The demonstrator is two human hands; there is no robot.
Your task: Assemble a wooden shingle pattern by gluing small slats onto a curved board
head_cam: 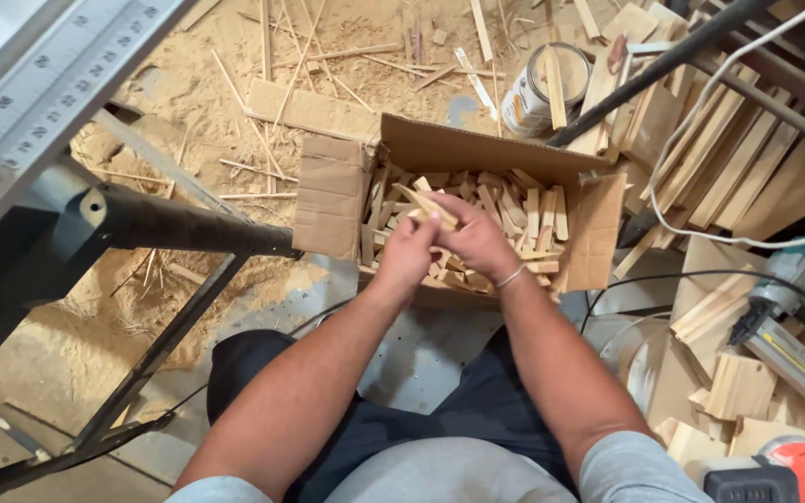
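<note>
**Both hands on a wood offcut over the scrap box**

Grey sleeves and dark trousers fill the bottom edge, and from them two bare forearms reach forward over one open cardboard box [598, 224]. Both hands meet above its middle: the left hand [409, 250] is curled shut on the near end of a short wood strip [428, 207], and the right hand [479, 237], a thin bangle on its wrist, closes over the same piece from the other side. That strip sits just above the heap of offcuts [528, 216] in the box, tilted up to the left.

It looks light, stiff and dry, with rough sawn edges that could splinter, so I would judge a pinch across the flat faces near an end the safest hold. Slipping seems unlikely.

Counting: one strip in hand, one box, several dozen small offcuts inside, too jumbled to number. One tin can [528, 93] stands beyond on the sawdust, and one orange power tool [794, 466] lies at lower right.
</note>
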